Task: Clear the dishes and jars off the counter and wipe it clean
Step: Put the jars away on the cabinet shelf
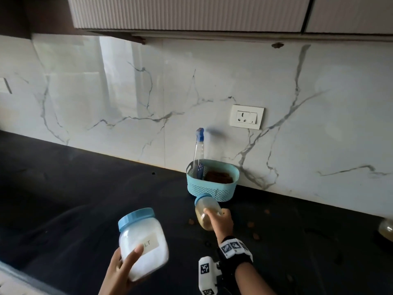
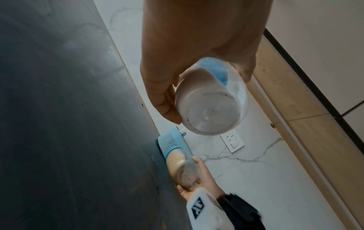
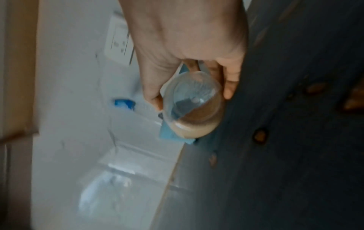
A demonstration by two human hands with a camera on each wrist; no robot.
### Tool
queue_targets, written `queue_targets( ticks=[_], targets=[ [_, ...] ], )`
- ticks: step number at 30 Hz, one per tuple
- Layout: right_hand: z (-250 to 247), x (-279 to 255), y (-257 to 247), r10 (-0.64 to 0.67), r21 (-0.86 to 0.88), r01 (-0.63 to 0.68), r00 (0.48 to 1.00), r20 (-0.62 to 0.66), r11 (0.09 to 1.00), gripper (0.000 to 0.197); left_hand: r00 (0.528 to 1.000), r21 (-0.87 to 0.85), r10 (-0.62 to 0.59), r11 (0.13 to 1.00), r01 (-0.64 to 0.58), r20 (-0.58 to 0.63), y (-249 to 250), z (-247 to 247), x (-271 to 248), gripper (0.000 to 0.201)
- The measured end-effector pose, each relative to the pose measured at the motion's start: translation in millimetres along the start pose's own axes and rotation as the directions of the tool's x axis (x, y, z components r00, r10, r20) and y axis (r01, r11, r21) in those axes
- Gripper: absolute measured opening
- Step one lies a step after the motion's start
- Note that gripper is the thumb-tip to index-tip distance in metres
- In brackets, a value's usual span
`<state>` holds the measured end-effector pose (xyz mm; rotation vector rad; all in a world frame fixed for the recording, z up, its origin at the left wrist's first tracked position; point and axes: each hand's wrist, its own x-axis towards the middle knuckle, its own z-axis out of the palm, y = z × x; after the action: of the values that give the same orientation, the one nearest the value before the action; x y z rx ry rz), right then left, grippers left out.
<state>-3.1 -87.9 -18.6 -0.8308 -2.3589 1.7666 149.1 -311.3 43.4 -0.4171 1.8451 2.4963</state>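
My left hand (image 1: 123, 271) grips a clear jar of white salt (image 1: 142, 243) with a blue lid and a paper label, held above the black counter (image 1: 74, 199) near its front edge. From the left wrist view the salt jar (image 2: 210, 105) shows its base, with my fingers (image 2: 161, 99) curled round it. My right hand (image 1: 221, 222) holds a smaller blue-lidded jar of tan powder (image 1: 206, 211), tilted toward the wall, just in front of the basket. The right wrist view shows that tan jar (image 3: 195, 109) from its base, with my fingers (image 3: 230, 87) wrapped round it.
A light blue perforated basket (image 1: 212, 188) stands against the marble wall, with a spray bottle (image 1: 198, 152) and something brown inside. Several brown crumbs (image 1: 251, 225) lie on the counter right of my right hand. Another jar (image 1: 386, 231) sits at the far right edge. A wall socket (image 1: 246, 117) is above the basket.
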Motion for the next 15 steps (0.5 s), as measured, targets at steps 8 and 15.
queue_targets(
  ticks=[8,15],
  targets=[
    [-131,-62,-6,-0.088,0.890,-0.292,0.936,0.342,0.350,0.057,0.966,0.034,-0.028,0.999,0.020,0.257,1,70,12,0.012],
    [-266,-145,-2,-0.307,0.990,-0.035,0.949,0.076,0.137,0.066,0.755,-0.024,-0.093,0.989,0.143,0.649,10,181,-25,0.039]
  ],
)
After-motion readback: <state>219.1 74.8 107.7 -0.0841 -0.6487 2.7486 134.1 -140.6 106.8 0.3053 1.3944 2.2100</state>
